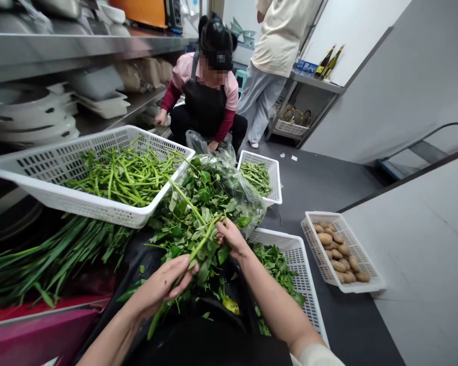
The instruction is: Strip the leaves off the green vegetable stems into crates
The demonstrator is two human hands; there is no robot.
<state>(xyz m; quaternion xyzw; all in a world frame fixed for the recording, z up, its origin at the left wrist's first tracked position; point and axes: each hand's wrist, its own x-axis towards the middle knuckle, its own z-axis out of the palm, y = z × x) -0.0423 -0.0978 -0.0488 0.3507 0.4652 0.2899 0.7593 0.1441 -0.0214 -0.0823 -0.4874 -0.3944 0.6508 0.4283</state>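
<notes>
A long green water spinach stem [204,239] with leaves stretches between my two hands over my lap. My left hand [171,277] is closed around its lower part, thumb on top. Farther up, my right hand [232,238] pinches the same stem between thumb and fingers. Beyond them a heap of leafy greens [198,193] spills from a clear plastic bag [248,195]. A white basket [145,216] at the left holds trimmed green stems [125,175]. By my right forearm, another white basket [307,274] contains loose leaves [277,269].
Long green leaves [68,254] lie at the left above a pink container [41,330]. Potatoes [338,254] fill a basket on the right. A small basket [277,183] holds green pods. A person [208,96] crouches opposite; another person [275,46] stands behind. Metal shelving [80,51] borders the left.
</notes>
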